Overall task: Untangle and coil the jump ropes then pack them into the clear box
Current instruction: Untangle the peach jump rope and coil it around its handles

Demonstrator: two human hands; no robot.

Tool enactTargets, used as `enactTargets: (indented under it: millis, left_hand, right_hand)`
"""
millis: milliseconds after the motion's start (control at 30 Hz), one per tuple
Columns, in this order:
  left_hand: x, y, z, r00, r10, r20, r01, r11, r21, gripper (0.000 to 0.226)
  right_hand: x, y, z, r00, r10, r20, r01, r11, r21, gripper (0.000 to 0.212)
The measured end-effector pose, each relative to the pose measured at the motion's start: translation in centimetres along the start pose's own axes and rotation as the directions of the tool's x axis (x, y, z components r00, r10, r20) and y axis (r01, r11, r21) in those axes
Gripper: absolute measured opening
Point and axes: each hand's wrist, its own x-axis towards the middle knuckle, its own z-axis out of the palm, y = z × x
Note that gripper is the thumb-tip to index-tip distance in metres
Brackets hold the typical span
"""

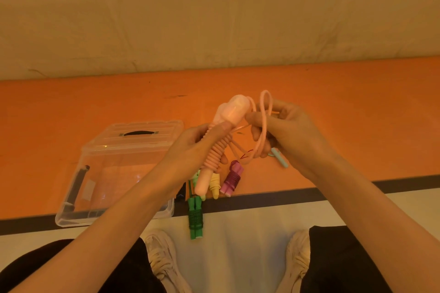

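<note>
Here, left hand (197,140) fingers curled round pink handles (215,150), right hand (283,131) pinching rope loop (263,123)

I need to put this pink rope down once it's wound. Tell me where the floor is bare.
Bare orange mat lies right of the right hand, and along the wall beyond the clear box. The box itself looks empty. Crowded: below the left hand, where the green bundle, yellow bundle and purple bundle lie close together.
</note>
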Motion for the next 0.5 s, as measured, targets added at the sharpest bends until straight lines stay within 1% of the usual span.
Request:
enactTargets:
  millis: [33,67,133,167,233,300,333,367,433,500]
  left_hand:
    - [0.0,0.0,0.0,1.0,0.009,-0.008,-0.009,1.0,0.019,0.052]
    - [0.0,-0.1,-0.1,1.0,0.021,-0.02,-0.02,0.999,0.037,0.048]
    - [0.2,-0.5,-0.3,0.998,0.04,-0.057,-0.036,0.996,0.079,0.042]
    - [0.4,-0.6,-0.5,0.996,0.044,-0.079,-0.036,0.994,0.103,0.044]
    - [0.6,-0.8,-0.8,0.991,0.058,-0.123,-0.039,0.988,0.15,0.05]
    - [0.8,-0.9,-1.1,0.983,0.076,-0.167,-0.044,0.982,0.183,0.048]
    - [1.0,-0.9,-1.2,0.979,0.081,-0.189,-0.045,0.981,0.189,0.045]
    - [1.2,-1.0,-1.3,0.974,0.086,-0.208,-0.045,0.98,0.194,0.041]
    - [1.5,-1.2,-1.3,0.966,0.104,-0.235,-0.05,0.973,0.226,0.036]
    - [1.7,-1.4,-1.2,0.964,0.121,-0.238,-0.056,0.963,0.262,0.037]
  right_hand:
    - [0.0,0.0,-0.2,1.0,0.011,0.002,-0.011,1.0,-0.016,0.003]
    - [0.0,0.0,-0.3,1.0,0.015,0.002,-0.015,0.999,-0.028,0.008]
    - [0.1,-0.1,-0.7,1.0,0.006,0.02,-0.005,1.0,-0.015,0.025]
    - [0.0,-0.2,-0.9,0.999,-0.006,0.049,0.005,1.0,0.006,0.034]
    - [-0.3,-0.4,-1.4,0.987,-0.028,0.161,0.02,0.998,0.051,0.049]
    - [-0.6,-0.6,-1.6,0.964,-0.044,0.264,0.024,0.997,0.078,0.057]
    - [-0.7,-0.6,-1.6,0.959,-0.051,0.279,0.034,0.997,0.065,0.06]
    - [-0.9,-0.6,-1.4,0.966,-0.067,0.249,0.067,0.998,0.006,0.063]
    - [-1.2,-0.3,-0.8,0.983,-0.17,0.071,0.181,0.964,-0.196,0.058]
    - [-1.3,0.0,-0.2,0.946,-0.312,-0.094,0.267,0.908,-0.321,0.038]
